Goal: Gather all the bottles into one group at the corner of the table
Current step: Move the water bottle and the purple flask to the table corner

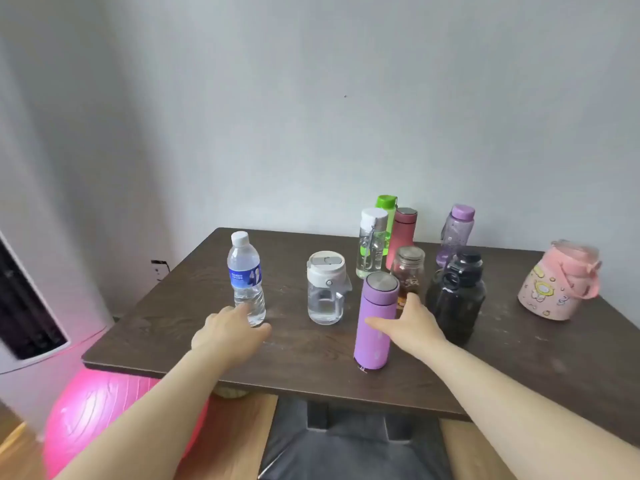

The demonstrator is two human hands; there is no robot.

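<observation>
Several bottles stand on the dark wooden table [311,362]. My left hand [228,330] reaches the base of the clear water bottle [245,271] with a blue label, fingers spread to either side of it. My right hand [410,323] wraps the purple flask [375,306] near the front edge, thumb across its front. Between them stands a clear jug with a white lid [325,289]. Behind are a glass jar [408,268], a black bottle [457,292], a clear bottle with a white cap [371,244], a green bottle [387,204], a pink flask [403,230] and a translucent purple bottle [456,233].
A pink cartoon-print bottle [557,285] stands alone at the right. The table's far edge meets a white wall. A pink exercise ball [93,420] lies on the floor at the lower left, beside a white appliance [31,317].
</observation>
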